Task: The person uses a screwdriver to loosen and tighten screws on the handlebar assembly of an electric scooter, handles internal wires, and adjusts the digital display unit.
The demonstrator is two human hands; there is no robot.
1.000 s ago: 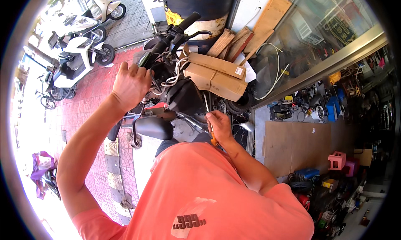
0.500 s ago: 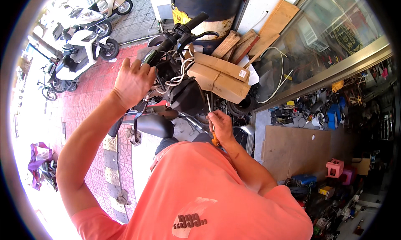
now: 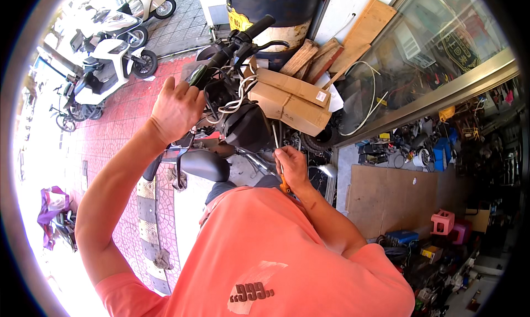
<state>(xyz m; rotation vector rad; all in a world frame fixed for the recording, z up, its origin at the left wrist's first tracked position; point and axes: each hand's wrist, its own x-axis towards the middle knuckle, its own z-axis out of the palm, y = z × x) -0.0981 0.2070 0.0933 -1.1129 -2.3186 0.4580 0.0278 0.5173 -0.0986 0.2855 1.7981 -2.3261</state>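
In front of me stands a scooter with its front partly stripped, its black handlebar (image 3: 222, 56) angled across the upper middle. My left hand (image 3: 178, 110) is curled round the near end of that handlebar; the fingertips are partly hidden. In my right hand (image 3: 291, 165) is a screwdriver (image 3: 285, 184) with an orange handle, its thin shaft pointing up beside the dark front housing (image 3: 247, 128). What the tip touches, I cannot make out. White cables (image 3: 236, 99) loop out between the handlebar and the housing. The black seat (image 3: 204, 166) lies at the lower left of the housing.
A cardboard box (image 3: 292, 102) rests just right of the handlebar, with wooden boards (image 3: 353, 35) and a dark barrel (image 3: 276, 5) behind. The glass door's metal frame (image 3: 441, 91) runs along the right. Parts and tools crowd the shop floor near a pink stool (image 3: 443, 222). Parked scooters (image 3: 113, 66) stand far left.
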